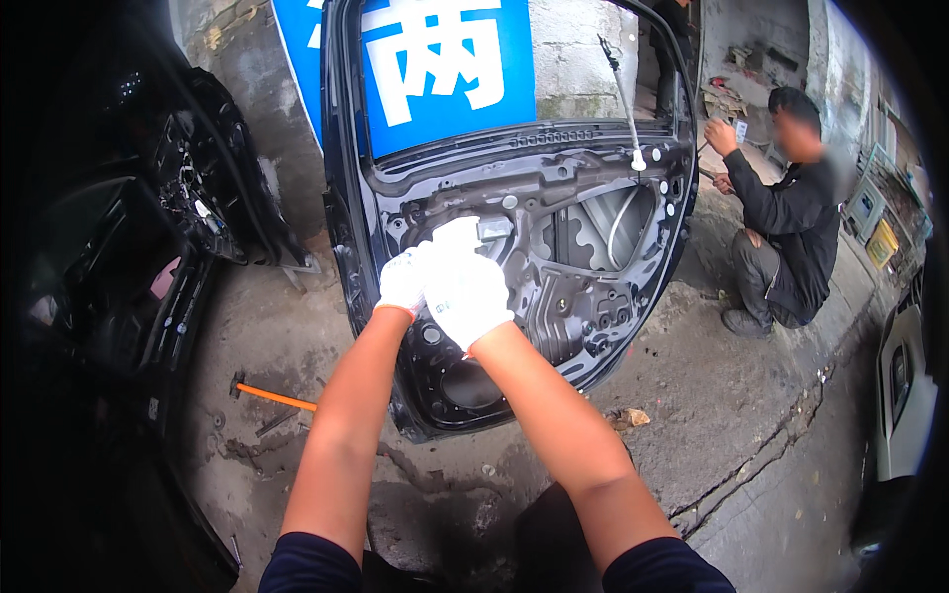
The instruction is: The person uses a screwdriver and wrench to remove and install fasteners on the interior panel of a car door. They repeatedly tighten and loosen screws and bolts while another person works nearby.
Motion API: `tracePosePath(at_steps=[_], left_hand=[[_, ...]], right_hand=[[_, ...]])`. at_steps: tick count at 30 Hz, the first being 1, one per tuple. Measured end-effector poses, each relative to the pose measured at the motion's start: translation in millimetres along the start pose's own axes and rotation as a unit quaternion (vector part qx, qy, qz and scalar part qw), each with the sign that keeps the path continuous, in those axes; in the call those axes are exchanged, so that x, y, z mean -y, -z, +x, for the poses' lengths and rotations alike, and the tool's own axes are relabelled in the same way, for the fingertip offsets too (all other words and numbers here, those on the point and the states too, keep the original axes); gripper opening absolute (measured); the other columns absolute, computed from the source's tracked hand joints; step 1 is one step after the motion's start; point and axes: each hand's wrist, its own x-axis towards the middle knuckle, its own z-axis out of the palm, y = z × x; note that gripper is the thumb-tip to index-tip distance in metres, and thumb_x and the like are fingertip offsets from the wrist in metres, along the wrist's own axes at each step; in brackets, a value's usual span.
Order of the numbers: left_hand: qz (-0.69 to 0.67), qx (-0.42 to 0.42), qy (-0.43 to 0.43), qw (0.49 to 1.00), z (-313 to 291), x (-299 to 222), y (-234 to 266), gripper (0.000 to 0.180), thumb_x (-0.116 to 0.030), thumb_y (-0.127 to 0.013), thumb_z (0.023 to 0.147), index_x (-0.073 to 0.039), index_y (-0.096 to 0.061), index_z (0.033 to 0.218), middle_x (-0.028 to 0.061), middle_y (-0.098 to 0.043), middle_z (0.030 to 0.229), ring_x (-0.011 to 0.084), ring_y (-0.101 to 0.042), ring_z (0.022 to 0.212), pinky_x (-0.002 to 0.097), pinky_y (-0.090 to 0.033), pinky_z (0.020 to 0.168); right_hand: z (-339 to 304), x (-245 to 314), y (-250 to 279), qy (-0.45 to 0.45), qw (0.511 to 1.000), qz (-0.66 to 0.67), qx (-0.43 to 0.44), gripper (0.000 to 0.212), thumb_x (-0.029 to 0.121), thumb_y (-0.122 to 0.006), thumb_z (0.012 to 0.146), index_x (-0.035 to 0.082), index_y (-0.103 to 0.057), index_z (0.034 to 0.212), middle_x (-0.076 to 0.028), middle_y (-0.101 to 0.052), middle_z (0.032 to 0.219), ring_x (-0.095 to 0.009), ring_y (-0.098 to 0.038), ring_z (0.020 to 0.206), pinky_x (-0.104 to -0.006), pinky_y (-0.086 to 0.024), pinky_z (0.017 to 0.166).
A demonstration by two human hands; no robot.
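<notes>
Reaching forward from the lower edge, both forearms met at the inner face of a stripped car door [554, 257] that stood upright on the cracked concrete floor [751, 425]. The left hand [403, 282] and right hand [463, 287], both in white knit gloves, were pressed close together against the door's left-centre panel; the right overlapped the left, with fingers curled. Whether either glove gripped a part could not be told, since the gloves hid the contact point.

The door was a dark, glossy bare shell with trim removed. Its inner panel showed several cut-outs: a round speaker opening at the lower left corner, and a large opening at the right exposing grey inner metal and a curved cable. A thin rod [623, 99] with a white tip rose at the upper right edge.

On the floor left of the door lay an orange-handled hammer [272, 397]. Behind the door stood a blue sign [435, 69]. Farther right, a person in dark clothing [786, 227] crouched.
</notes>
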Motion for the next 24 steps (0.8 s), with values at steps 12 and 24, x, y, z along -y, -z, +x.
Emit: tracePosePath(at_steps=[12, 24], left_hand=[[-0.010, -0.060, 0.000, 0.998, 1, -8, -4, 0.025, -0.033, -0.055, 0.107, -0.011, -0.066, 0.111, 0.0154, -0.072, 0.093, 0.0338, -0.073, 0.091, 0.0478, -0.057, 0.079], [-0.170, -0.061, 0.120, 0.976, -20, -17, 19, 0.038, -0.043, -0.056, 0.108, -0.007, -0.064, 0.100, 0.0221, -0.073, 0.092, 0.0434, -0.071, 0.091, 0.0540, -0.054, 0.083]], right_hand=[[7, -66, 49, -0.117, 0.987, 0.094, -0.065, 0.025, 0.025, -0.079, 0.090, 0.007, -0.075, 0.107, -0.013, -0.077, 0.110, -0.032, -0.072, 0.107, -0.0423, -0.056, 0.096], [-5, -91, 1, -0.235, 0.956, 0.155, -0.085, 0.027, 0.026, -0.079, 0.090, 0.006, -0.077, 0.109, -0.017, -0.077, 0.108, -0.034, -0.072, 0.105, -0.0430, -0.055, 0.097]])
